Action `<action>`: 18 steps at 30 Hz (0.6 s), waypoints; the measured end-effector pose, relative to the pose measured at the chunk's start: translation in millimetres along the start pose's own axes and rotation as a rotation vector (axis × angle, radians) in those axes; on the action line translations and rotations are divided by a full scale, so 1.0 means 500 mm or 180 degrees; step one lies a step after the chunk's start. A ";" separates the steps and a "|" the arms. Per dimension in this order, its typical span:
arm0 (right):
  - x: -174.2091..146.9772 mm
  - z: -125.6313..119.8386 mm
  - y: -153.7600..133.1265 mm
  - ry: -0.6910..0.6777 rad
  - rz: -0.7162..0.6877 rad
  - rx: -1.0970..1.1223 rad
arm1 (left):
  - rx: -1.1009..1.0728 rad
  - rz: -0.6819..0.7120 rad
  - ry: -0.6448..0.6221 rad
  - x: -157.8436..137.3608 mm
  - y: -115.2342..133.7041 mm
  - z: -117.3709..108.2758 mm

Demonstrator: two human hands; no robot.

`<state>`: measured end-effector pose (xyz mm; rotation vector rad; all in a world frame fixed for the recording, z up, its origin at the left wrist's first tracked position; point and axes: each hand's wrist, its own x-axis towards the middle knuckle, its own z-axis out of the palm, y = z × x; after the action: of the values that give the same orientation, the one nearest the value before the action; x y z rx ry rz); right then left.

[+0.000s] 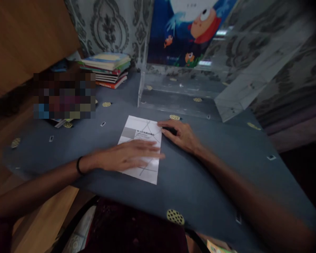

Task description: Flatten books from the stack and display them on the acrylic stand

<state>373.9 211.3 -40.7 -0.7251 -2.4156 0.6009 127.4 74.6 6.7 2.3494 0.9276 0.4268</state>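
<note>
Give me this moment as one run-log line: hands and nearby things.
left hand: over white paper, contact unclear; right hand: at paper's far right corner, hold unclear; clear stand: behind paper; books: stacked, back left

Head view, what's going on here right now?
A person's left hand is spread, slightly blurred, over a white printed sheet on the gray table; whether it presses down is unclear. The right hand is at the sheet's upper right edge. Behind stand a stack of books and a transparent stand with a cartoon fish picture.
</note>
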 end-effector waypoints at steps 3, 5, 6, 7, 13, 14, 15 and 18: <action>0.010 0.007 -0.017 0.0053 -0.0374 -0.0318 | 0.0345 -0.0426 0.1228 0.012 -0.090 -0.046; 0.023 0.021 -0.040 -0.0022 -0.0615 -0.0457 | 0.0464 -0.0633 0.1449 0.017 -0.154 -0.065; 0.032 0.032 -0.052 -0.0093 -0.0726 -0.0450 | 0.0444 -0.0682 0.1440 0.018 -0.180 -0.070; 0.042 0.044 -0.065 -0.0197 -0.0832 -0.0404 | 0.0406 -0.0704 0.1431 0.017 -0.200 -0.073; 0.108 0.122 -0.104 -0.0791 -0.1111 -0.0287 | 0.0088 -0.0612 0.1353 0.005 -0.230 -0.072; 0.112 0.130 -0.107 -0.0845 -0.1094 -0.0293 | 0.0073 -0.0616 0.1342 0.003 -0.229 -0.073; 0.112 0.135 -0.111 -0.0900 -0.1085 -0.0283 | 0.0070 -0.0621 0.1336 0.002 -0.229 -0.073; 0.091 0.141 -0.136 -0.1079 -0.1128 -0.0152 | 0.0098 -0.0604 0.1312 0.000 -0.230 -0.074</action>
<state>274.5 169.7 -40.1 -0.2097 -2.7877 0.5553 50.2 157.4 -34.9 2.2122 1.3396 0.8427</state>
